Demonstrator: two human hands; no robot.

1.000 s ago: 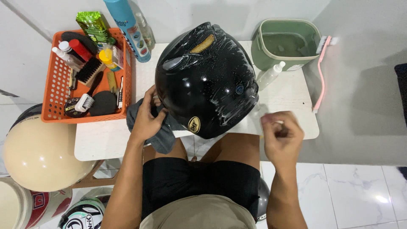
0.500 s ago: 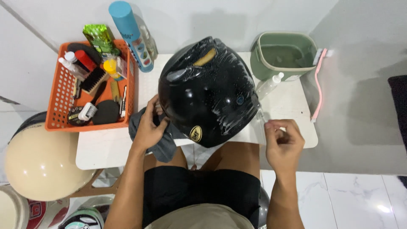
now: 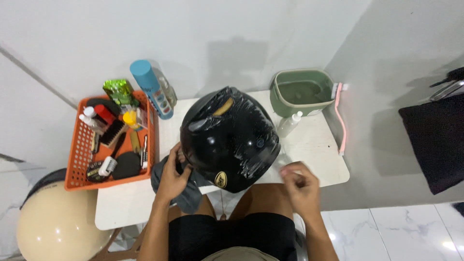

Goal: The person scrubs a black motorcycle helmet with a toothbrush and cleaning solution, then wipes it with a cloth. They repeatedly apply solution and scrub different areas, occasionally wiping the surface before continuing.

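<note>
Steadying the glossy black motorcycle helmet (image 3: 229,137) on the white counter (image 3: 314,154), my left hand (image 3: 173,179) grips its lower rim over a grey cloth (image 3: 186,195). Its hard shell looks slippery and bulky, so the edge offers purchase. My right hand (image 3: 299,186) hovers loosely curled, holding nothing I can make out.

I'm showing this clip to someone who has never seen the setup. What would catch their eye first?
The glossy black helmet in the middle of the white table, with the left hand gripping its lower edge over a grey cloth. Next, the orange basket of brushes and bottles at the left, and the green tub at the back right. The right hand hangs closed by the table's near edge.
</note>
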